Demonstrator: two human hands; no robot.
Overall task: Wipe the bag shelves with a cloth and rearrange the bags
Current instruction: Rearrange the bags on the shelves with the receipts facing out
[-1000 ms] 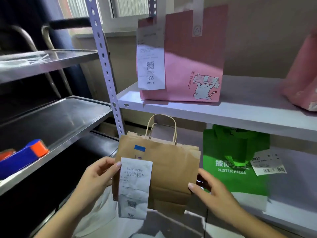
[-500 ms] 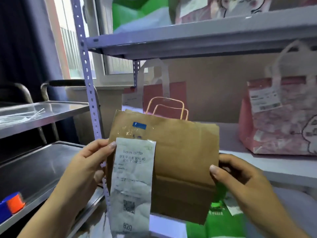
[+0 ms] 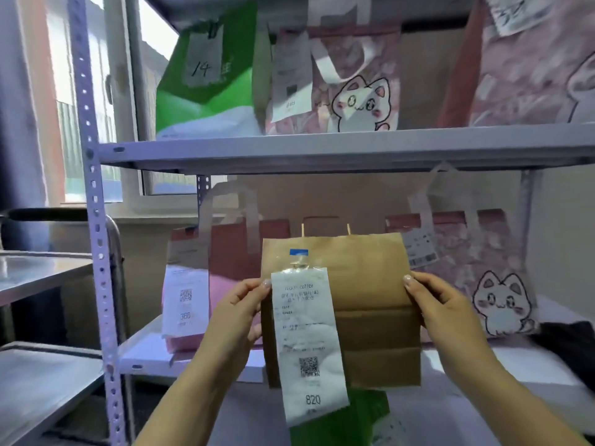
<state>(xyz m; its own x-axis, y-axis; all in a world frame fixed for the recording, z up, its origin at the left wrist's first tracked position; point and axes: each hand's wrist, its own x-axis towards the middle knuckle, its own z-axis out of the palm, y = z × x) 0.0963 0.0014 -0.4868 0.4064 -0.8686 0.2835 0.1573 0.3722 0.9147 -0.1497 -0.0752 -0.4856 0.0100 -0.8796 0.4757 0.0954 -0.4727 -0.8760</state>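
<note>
A person stands facing a metal shelving rack, holding a brown paper bag (image 3: 363, 304) upright in both hands at about the height of the middle shelf (image 3: 151, 355). The left hand (image 3: 236, 317) grips the bag's left edge, thumb on the front beside a long white receipt (image 3: 307, 346) taped to the bag and marked 820. The right hand (image 3: 441, 309) grips the right edge, thumb on the front and fingers curled behind.

A second ago the bag was down low, in front of the lower shelf beside a green bag (image 3: 347, 416). It has since been lifted, and the view has tilted up with it. Now the green bag shows only below the brown one, and an upper shelf (image 3: 322, 146) has come into view, carrying another green bag (image 3: 206, 75) marked 14 and pink bags with cartoon cats (image 3: 354, 88).

The brown bag hangs in the air in front of the gap between two pink bags standing on the middle shelf: a plain pink one (image 3: 225, 284) on the left with a receipt marked 366, and a cat-printed one (image 3: 476, 281) on the right. Its bottom edge is just lower than the shelf's front lip, so it is not yet set down.

This looks like the rearranging part of the task, with the brown bag being moved up one level. The likely next step is to raise it slightly, push it into the gap and release it. No cloth can be seen with certainty.
</note>
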